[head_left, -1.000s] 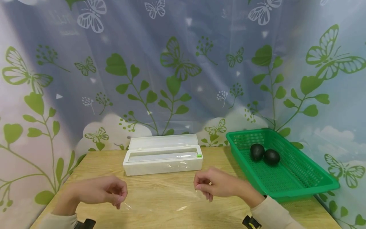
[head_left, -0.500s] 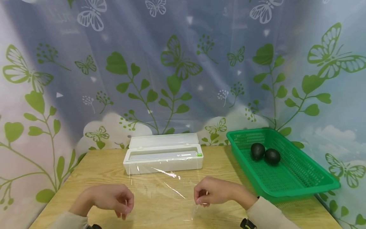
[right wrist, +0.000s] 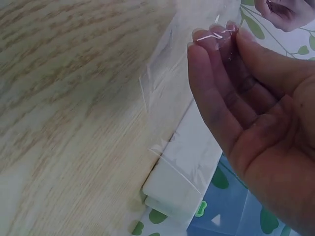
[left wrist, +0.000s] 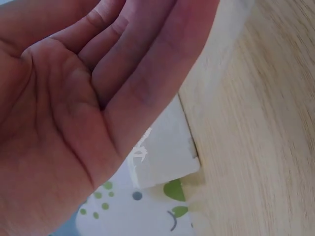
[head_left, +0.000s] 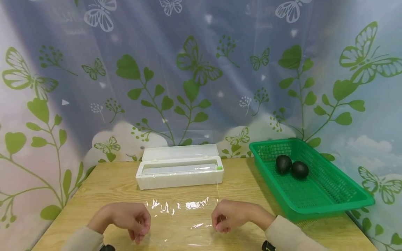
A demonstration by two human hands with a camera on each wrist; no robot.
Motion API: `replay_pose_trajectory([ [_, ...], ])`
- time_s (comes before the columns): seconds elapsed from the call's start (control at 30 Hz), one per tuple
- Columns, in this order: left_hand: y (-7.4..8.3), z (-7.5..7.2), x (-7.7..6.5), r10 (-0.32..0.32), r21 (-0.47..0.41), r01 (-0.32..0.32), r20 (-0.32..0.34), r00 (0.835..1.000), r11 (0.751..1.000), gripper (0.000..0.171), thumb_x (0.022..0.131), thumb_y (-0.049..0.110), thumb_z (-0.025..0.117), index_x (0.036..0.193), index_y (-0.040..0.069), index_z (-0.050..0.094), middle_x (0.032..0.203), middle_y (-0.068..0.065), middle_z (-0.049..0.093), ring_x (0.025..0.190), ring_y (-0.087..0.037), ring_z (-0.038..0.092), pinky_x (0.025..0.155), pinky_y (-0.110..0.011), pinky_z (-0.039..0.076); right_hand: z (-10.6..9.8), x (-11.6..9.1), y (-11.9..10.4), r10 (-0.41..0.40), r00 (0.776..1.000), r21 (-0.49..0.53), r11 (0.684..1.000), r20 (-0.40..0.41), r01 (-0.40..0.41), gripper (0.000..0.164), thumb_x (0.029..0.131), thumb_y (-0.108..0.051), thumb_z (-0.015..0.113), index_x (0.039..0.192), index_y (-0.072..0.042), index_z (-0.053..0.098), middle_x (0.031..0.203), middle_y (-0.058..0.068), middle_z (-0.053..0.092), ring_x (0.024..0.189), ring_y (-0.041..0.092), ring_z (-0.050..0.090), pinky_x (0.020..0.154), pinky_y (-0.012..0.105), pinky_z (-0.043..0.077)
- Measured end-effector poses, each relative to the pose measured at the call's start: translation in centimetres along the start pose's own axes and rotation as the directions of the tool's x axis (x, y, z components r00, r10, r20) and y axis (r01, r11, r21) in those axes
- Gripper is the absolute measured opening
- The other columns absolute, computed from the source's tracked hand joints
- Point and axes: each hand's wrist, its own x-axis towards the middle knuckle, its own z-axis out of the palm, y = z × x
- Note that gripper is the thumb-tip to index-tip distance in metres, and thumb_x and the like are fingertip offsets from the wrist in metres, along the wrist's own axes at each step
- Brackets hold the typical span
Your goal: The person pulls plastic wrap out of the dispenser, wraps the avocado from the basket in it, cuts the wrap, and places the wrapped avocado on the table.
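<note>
A sheet of clear cling film [head_left: 196, 205] stretches between my two hands low over the wooden table, showing mostly by its glints. My left hand [head_left: 130, 218] pinches its left side; in the left wrist view the fingertips are cut off. With thumb and fingertips, my right hand [right wrist: 251, 93] holds the gathered right edge. Behind the hands stands a white cling film box [head_left: 182, 180], lid tipped back, with a roll inside and a green slide cutter [head_left: 219, 168] at its right end. I cannot tell whether the film still joins the roll.
At the right, a green plastic basket [head_left: 333, 210] holds two dark, avocado-like fruits [head_left: 283, 164], touching each other. A printed butterfly-and-leaf curtain [head_left: 201, 104] hangs behind the table [head_left: 106, 177] and along both sides.
Both hands have come down towards the near table edge, and the left has shifted right, closer to the right hand. The film's glints now lie nearer me. Box and basket stay put.
</note>
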Motion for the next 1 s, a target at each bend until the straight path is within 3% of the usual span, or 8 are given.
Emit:
replay_pose_trajectory([
  [0.23,-0.3,-0.3,0.3,-0.044,-0.016,0.044,0.0,0.999,0.999,0.019,0.098,0.007,0.066,0.093,-0.011,0.07,0.086,-0.037,0.071,0.065,-0.01,0.067,0.063,-0.027,0.062,0.2,0.4,0.6,0.066,0.998,0.046,0.997,-0.005,-0.066,0.018,0.099,-0.001,0.064,0.081,-0.001,0.067,0.066,0.005,0.066,0.056,-0.005,0.052,0.054,0.012,0.05],
  [0.57,-1.1,-0.2,0.8,-0.074,-0.014,0.074,-0.003,0.997,0.997,0.016,0.096,0.003,0.066,0.089,-0.011,0.07,0.083,-0.036,0.071,0.063,-0.009,0.067,0.059,-0.021,0.058,0.7,0.8,1.2,0.15,0.989,0.102,0.984,-0.012,-0.148,0.018,0.097,0.001,0.066,0.079,-0.001,0.067,0.065,0.007,0.067,0.053,0.002,0.056,0.054,0.028,0.06],
  [0.83,-1.3,0.1,1.0,-0.107,0.003,0.107,-0.04,0.994,0.994,0.011,0.093,-0.001,0.066,0.086,-0.008,0.071,0.079,-0.031,0.073,0.062,-0.009,0.065,0.056,-0.018,0.055,1.1,1.2,1.4,0.201,0.98,0.14,0.97,-0.002,-0.199,0.018,0.097,0.002,0.066,0.079,0.001,0.067,0.066,0.012,0.068,0.054,0.002,0.056,0.053,0.025,0.059],
  [1.0,-1.3,0.3,1.1,-0.137,0.008,0.138,-0.058,0.989,0.99,0.01,0.091,-0.003,0.065,0.085,-0.008,0.071,0.077,-0.027,0.074,0.061,-0.009,0.065,0.056,-0.017,0.055,1.5,1.4,1.7,0.215,0.977,0.111,0.971,0.001,-0.214,0.017,0.096,0.0,0.068,0.079,-0.002,0.068,0.067,0.01,0.071,0.054,0.003,0.059,0.053,0.023,0.059],
])
